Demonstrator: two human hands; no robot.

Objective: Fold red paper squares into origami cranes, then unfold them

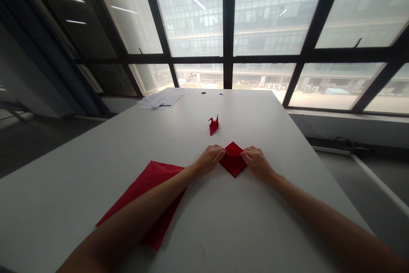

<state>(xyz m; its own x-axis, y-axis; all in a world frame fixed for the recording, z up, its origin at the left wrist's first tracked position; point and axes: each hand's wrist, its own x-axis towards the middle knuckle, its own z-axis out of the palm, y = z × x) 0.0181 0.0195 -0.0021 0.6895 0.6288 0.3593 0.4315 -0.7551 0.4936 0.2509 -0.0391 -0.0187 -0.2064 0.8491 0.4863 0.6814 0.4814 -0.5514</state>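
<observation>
A small red sheet of folded paper (pixel 234 167) lies on the white table, turned so that its corners point toward and away from me. My left hand (pixel 211 158) pinches its left corner between thumb and fingers. On the opposite corner, my right hand (pixel 256 161) grips in the same way. A crease or raised flap runs across the paper between the two thumbs. Beyond my hands stands a finished red origami crane (pixel 214 125). Under my left forearm is a larger red sheet of paper (pixel 140 188), partly hidden by the arm.
The white table (pixel 255 115) reaches to a row of dark-framed windows (pixel 228 21). At its far left lie loose white papers (pixel 164 97) with a dark thin item on them. Its right edge slopes down past my right arm, with a cable (pixel 348 143) on the floor side.
</observation>
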